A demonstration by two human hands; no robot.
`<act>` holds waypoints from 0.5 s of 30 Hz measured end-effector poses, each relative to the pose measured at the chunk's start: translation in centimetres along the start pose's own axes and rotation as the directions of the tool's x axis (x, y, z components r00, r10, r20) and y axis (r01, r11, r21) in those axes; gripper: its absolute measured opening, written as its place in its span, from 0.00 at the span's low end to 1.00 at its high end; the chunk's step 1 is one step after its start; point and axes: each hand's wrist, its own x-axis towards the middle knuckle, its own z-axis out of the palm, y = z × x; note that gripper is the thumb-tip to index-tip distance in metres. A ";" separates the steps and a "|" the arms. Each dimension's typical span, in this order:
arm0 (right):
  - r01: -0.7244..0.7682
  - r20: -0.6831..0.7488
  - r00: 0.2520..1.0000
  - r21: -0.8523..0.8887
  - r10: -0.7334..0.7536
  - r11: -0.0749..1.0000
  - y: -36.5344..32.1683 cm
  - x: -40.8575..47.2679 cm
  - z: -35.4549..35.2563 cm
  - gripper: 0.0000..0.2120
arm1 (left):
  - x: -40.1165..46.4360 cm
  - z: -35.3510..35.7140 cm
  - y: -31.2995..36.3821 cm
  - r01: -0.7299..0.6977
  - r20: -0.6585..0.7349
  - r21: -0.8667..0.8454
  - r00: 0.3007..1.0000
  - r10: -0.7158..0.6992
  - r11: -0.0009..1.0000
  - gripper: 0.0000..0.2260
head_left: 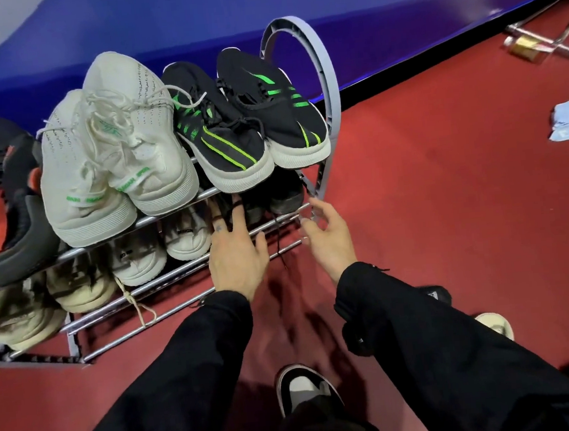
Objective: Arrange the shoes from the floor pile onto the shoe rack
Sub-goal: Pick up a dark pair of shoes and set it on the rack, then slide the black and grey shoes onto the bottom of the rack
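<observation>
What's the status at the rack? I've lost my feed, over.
Left hand open, fingers reaching into the second shelf at the dark shoes. Right hand open beside the shoe rack end. Top shelf full. Black lace dangling over the rails.

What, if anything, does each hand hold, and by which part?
Nothing. The left hand reaches open toward dark shoes on the rack's second tier; the right hand hangs open beside it.

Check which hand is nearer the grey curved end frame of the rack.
Right. The right hand is beside the grey curved end frame; the left hand is further in, at the second shelf.
</observation>
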 end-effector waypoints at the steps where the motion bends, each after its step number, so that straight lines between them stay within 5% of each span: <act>1: -0.007 0.002 1.000 -0.005 0.007 1.000 0.1 -0.8 -0.7 0.16 | -0.2 -0.1 0.0 -0.011 -0.011 -0.002 1.000 0.011 1.000 0.30; 8: -0.129 -0.032 0.991 -0.046 0.128 0.991 3.0 -7.1 -7.2 0.10 | -4.4 -0.4 2.5 -0.158 -0.135 -0.081 0.980 0.146 0.984 0.30; 11: -0.184 -0.069 0.981 -0.083 0.179 0.979 4.9 -9.6 -9.8 0.08 | -7.6 1.6 4.5 -0.232 0.125 -0.248 0.955 0.269 0.941 0.24; 15: -0.257 -0.116 0.964 -0.181 0.239 0.949 7.7 -11.9 -12.6 0.09 | -11.6 3.2 7.3 -0.264 0.416 -0.297 0.829 0.373 0.918 0.19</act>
